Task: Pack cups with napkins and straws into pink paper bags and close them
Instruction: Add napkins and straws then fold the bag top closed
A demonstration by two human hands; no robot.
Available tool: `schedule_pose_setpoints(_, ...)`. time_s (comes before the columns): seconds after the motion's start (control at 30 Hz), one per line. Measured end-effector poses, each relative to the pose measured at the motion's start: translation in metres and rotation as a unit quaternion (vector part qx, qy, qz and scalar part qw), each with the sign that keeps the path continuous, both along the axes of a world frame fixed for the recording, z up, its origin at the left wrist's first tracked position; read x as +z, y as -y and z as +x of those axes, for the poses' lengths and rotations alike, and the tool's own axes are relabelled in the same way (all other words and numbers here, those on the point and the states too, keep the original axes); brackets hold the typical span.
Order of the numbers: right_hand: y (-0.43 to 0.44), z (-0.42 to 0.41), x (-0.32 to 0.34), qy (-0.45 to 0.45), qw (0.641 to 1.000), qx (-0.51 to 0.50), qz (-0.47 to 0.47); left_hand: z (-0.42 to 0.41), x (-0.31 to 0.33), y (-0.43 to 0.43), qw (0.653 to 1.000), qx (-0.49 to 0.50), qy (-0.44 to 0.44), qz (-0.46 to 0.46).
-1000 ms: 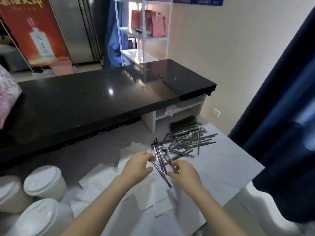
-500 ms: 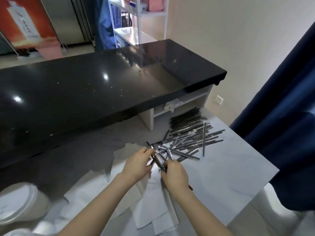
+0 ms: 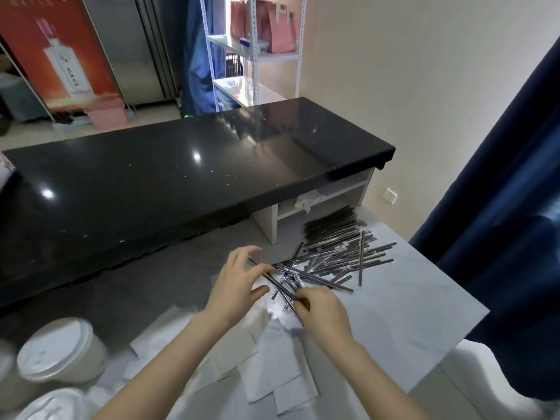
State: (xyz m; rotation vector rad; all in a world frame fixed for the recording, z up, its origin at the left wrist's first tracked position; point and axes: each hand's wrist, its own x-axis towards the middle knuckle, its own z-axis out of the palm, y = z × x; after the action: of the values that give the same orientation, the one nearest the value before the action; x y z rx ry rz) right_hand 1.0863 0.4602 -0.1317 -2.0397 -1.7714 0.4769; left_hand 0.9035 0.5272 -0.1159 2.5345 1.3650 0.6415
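Your right hand (image 3: 322,310) pinches a wrapped straw (image 3: 280,291) whose long axis runs diagonally, far-left to near-right, above the napkins (image 3: 272,359) on the table (image 3: 409,313). Your left hand (image 3: 239,286), fingers spread, touches its far end beside the straw pile (image 3: 339,256).
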Motion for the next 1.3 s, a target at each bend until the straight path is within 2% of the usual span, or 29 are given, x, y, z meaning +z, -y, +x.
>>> schedule_pose_setpoints(0.13,0.018,-0.012,0.025,0.004,0.997,0.057,0.060,-0.026,0.036,0.025,0.999,-0.015,0.026,0.029)
schedule_pose_setpoints(0.27,0.032,-0.043,0.049,0.019,0.983,0.138,0.116,-0.070,0.066,0.068,0.997,0.017,0.040,0.061)
schedule_pose_setpoints(0.47,0.056,-0.144,0.091,0.020,0.929,0.278,0.243,-0.170,0.102,0.139,0.987,0.109,0.095,0.070)
schedule_pose_setpoints(0.77,0.102,-0.314,0.145,0.029,0.853,0.414,0.317,-0.335,0.133,0.241,0.946,0.241,0.189,0.105)
schedule_pose_setpoints(0.9,0.109,-0.387,0.160,-0.003,0.856,0.412,0.311,-0.426,0.141,0.281,0.914,0.292,0.236,0.155)
schedule_pose_setpoints(1.0,0.112,-0.445,0.170,-0.047,0.867,0.393,0.302,-0.510,0.144,0.303,0.887,0.357,0.230,0.184)
schedule_pose_setpoints(1.07,0.116,-0.485,0.176,-0.077,0.862,0.405,0.294,-0.559,0.143,0.309,0.880,0.401,0.192,0.170)
schedule_pose_setpoints(1.13,0.122,-0.523,0.180,-0.116,0.854,0.419,0.284,-0.593,0.139,0.309,0.891,0.409,0.151,0.129)
schedule_pose_setpoints(1.2,0.128,-0.557,0.181,-0.142,0.850,0.433,0.265,-0.615,0.132,0.306,0.911,0.384,0.133,0.067)
schedule_pose_setpoints(1.3,0.134,-0.597,0.178,-0.122,0.849,0.459,0.231,-0.639,0.119,0.304,0.932,0.342,0.112,-0.035)
